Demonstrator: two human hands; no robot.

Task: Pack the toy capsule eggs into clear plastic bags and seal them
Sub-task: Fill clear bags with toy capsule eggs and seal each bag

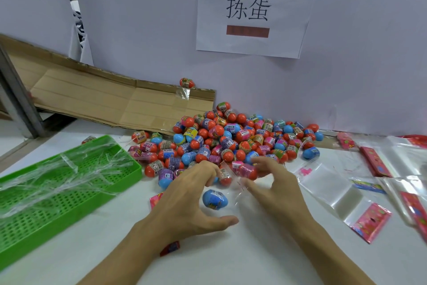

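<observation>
Head view: the left hand (189, 194) pinches a red capsule egg (225, 177) at the mouth of a clear plastic bag (240, 186), while the right hand (275, 183) holds the bag's other side, fingers curled. A blue egg (215, 199) appears to sit inside the bag, between the hands. Just beyond the fingertips, a large pile of eggs (238, 139) awaits packing. Right of the right hand lie unfilled bags (332, 186) on the tabletop (242, 250); left of the left hand, a green tray (57, 194). No sealed bag is visible; the job looks far from finished.
</observation>
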